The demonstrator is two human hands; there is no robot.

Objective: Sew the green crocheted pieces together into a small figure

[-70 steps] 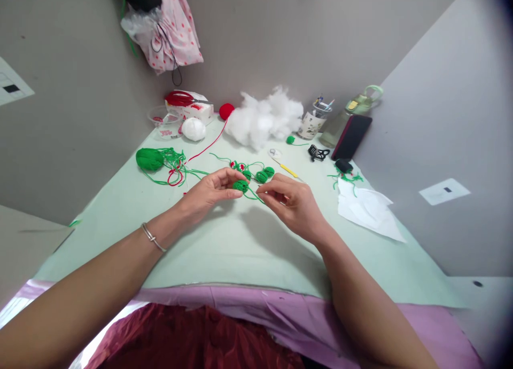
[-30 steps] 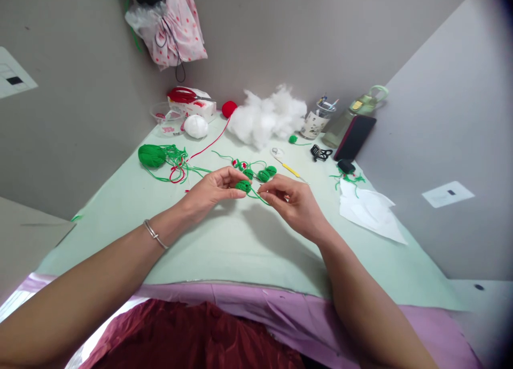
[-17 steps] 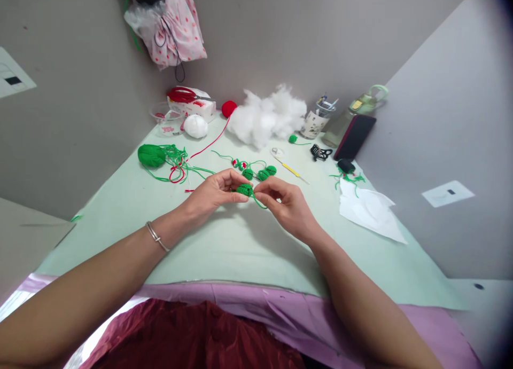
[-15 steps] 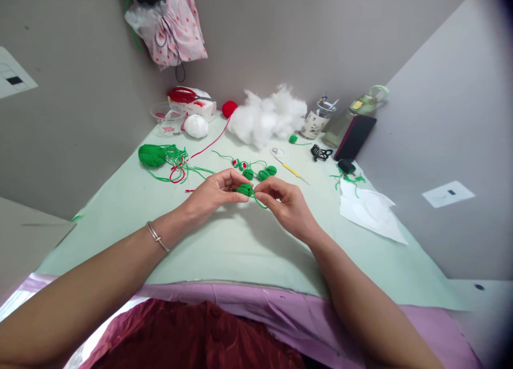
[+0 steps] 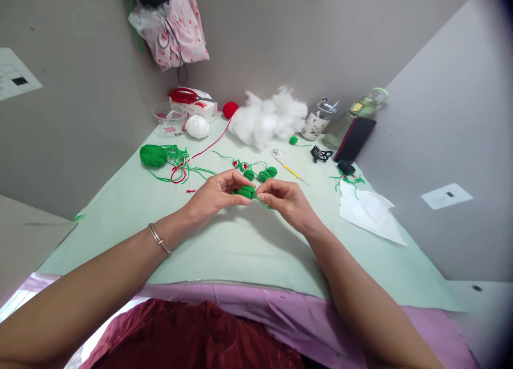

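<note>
The left hand [image 5: 212,197] pinches the small ribbed green crochet piece [image 5: 245,192] between thumb and fingers, above the middle of the smooth pale-green tabletop [image 5: 240,251], well in from its near edge. The right hand [image 5: 290,202], fingertips closed just beside it, grips thin green yarn [image 5: 263,202], with rounded green pieces [image 5: 267,174] beyond the hands and fluffy white stuffing [image 5: 266,118] near the wall.

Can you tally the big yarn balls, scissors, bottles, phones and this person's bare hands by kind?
Big yarn balls: 3 (green ball, red ball, white ball)
Scissors: 1
Bottle: 1
Phone: 1
Hands: 2 (left hand holding a green crocheted piece, right hand pinching a green strand)
Total: 8
</note>
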